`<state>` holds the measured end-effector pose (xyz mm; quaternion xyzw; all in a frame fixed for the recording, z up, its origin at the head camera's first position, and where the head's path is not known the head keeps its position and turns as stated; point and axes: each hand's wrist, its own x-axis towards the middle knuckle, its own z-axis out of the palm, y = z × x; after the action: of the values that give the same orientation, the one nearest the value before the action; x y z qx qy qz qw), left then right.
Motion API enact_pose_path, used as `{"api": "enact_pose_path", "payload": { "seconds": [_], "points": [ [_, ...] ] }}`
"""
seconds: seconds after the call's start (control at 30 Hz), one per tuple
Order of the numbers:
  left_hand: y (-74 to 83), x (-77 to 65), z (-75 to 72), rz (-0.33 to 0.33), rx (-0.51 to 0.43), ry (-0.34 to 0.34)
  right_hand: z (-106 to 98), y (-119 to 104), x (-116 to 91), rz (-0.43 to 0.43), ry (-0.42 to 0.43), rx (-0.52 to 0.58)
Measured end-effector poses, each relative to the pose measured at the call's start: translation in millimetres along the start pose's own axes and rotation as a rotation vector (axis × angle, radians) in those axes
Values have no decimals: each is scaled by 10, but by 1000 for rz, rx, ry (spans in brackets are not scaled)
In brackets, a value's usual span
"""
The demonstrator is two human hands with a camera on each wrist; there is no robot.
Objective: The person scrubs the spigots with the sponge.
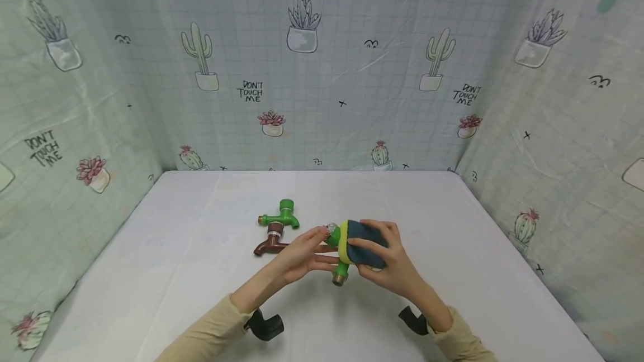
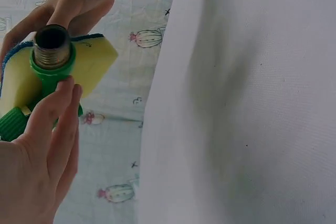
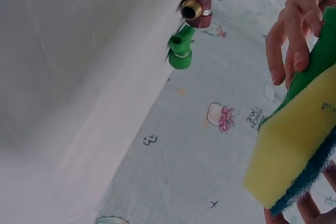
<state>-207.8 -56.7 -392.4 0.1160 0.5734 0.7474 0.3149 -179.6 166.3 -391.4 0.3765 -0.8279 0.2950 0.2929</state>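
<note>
My left hand holds a green faucet above the white table, thumb near its knob end and fingers along its body. The faucet's threaded brass inlet faces the left wrist camera. In my right hand is a sponge with a yellow foam side and a dark blue scouring side. Its yellow foam lies against the green faucet, while my right fingers grip the blue side. Part of the faucet's body is hidden behind the sponge.
A second green faucet lies on the white table beyond my left hand, with a brown faucet just in front of it. Black curved pieces show at both wrists. Patterned cloth walls the table's back and sides.
</note>
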Motion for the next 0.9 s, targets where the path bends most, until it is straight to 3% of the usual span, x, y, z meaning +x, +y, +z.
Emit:
{"api": "enact_pose_path", "payload": {
  "seconds": [0.17, 0.5, 0.7, 0.9],
  "points": [
    [-1, -13, -11, 17, -17, 13, 35, -20, 18, 16, -18, -49],
    [-22, -110, 7, 69, -77, -14, 9, 80, 85, 134, 46, -127],
    [-20, -128, 44, 96, -112, 47, 9, 60, 91, 128, 30, -58],
    [7, -101, 22, 130, -119, 106, 33, -29, 82, 66, -23, -19]
  ]
}}
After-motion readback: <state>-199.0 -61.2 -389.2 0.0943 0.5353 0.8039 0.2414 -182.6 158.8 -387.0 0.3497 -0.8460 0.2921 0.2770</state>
